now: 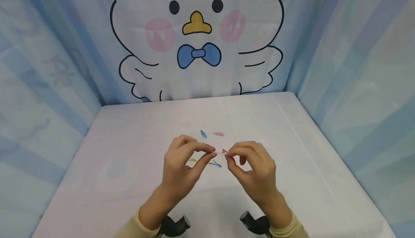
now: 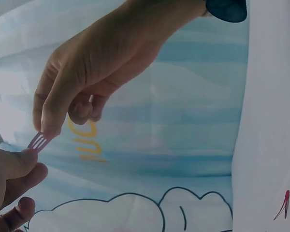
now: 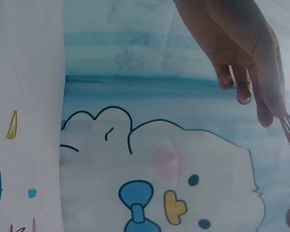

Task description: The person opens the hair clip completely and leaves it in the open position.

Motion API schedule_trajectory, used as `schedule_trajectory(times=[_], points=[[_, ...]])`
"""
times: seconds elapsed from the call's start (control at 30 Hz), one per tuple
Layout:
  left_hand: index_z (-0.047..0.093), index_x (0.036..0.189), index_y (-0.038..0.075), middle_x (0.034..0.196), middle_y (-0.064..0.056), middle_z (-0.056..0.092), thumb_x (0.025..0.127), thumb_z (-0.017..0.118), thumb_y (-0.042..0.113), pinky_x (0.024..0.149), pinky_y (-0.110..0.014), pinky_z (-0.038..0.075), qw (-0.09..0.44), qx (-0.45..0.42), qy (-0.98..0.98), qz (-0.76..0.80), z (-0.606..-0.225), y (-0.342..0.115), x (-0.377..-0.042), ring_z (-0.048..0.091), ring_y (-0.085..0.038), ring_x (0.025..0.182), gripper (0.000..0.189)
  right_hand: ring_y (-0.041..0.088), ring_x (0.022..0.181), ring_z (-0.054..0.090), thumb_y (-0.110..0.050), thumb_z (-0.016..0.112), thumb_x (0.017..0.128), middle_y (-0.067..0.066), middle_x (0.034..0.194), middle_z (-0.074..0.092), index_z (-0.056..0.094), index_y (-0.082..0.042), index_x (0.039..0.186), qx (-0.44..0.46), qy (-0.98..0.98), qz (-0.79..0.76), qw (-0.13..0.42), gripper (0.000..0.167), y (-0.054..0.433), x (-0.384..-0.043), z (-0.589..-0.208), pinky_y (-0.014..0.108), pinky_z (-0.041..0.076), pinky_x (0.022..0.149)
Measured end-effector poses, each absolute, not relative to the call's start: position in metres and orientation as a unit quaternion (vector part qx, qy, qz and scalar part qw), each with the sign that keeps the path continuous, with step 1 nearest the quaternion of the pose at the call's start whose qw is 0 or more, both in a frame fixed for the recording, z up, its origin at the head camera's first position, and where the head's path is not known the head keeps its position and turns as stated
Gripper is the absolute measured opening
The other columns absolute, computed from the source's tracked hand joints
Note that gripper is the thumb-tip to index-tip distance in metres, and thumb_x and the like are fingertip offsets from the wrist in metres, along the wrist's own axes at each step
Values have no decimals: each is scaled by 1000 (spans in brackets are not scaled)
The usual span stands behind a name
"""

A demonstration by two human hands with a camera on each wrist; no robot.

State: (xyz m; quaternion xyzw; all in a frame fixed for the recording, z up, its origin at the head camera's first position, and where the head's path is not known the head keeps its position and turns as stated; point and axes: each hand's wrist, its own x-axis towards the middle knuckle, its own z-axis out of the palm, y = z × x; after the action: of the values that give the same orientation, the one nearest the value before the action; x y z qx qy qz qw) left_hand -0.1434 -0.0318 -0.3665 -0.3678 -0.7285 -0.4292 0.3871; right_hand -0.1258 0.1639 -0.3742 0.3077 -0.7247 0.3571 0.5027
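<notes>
A small pink hair clip (image 1: 220, 153) spans the gap between both hands, above the table. My left hand (image 1: 183, 167) pinches one end between thumb and fingertips. At the other end, my right hand (image 1: 254, 167) pinches it the same way. Pale slots show in the clip (image 2: 37, 141) in the left wrist view; the fingers hide its ends. Beyond the hands lie a blue hair clip (image 1: 203, 134) and another pink hair clip (image 1: 218, 134). A yellow hair clip (image 1: 192, 160) is partly hidden by the left hand. Between the hands, a light blue hair clip (image 1: 215, 164) lies spread.
A dark red hair clip (image 1: 224, 151) shows partly beside the right fingertips. The table (image 1: 129, 130) has a pale cloth. Patterned curtains (image 1: 363, 86) enclose its back and sides. A black curved device (image 1: 176, 226) sits at each wrist.
</notes>
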Motion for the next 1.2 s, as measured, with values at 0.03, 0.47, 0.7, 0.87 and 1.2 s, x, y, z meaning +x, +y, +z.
schedule_trajectory(times=[0.03,0.47,0.7,0.87,1.2], points=[[77,95,10,81,2,72,85,85,11,73,-29,41,395,-372,-721,-432,-366,-31,-142,56,-16,80,12,15,61,47,-12,65,97,8,83,68,70,-3,83,310,-713,349,523,17,162,-126,-373,21,40,60],[77,89,5,77,-3,69,92,79,14,70,-27,41,446,-412,-633,-480,-351,-20,-133,52,-17,75,10,22,60,50,-9,65,91,12,65,64,62,1,68,323,-610,345,636,26,152,-123,-358,28,37,58],[77,88,4,77,-4,71,90,80,11,70,-27,42,450,-414,-623,-488,-349,-18,-132,53,-17,74,8,21,59,48,-8,65,92,13,66,64,61,2,69,320,-608,348,637,26,152,-120,-357,26,35,57],[77,87,6,76,-3,72,91,80,12,71,-28,39,448,-409,-629,-486,-352,-16,-132,52,-15,72,7,18,56,41,-6,65,91,10,62,58,58,1,65,302,-610,360,638,27,153,-120,-360,21,31,52],[78,88,10,75,2,71,91,81,14,71,-28,37,417,-394,-664,-480,-360,-13,-135,53,-12,71,6,13,58,41,-16,67,98,9,73,59,63,3,80,268,-686,376,562,27,164,-120,-368,22,35,58]])
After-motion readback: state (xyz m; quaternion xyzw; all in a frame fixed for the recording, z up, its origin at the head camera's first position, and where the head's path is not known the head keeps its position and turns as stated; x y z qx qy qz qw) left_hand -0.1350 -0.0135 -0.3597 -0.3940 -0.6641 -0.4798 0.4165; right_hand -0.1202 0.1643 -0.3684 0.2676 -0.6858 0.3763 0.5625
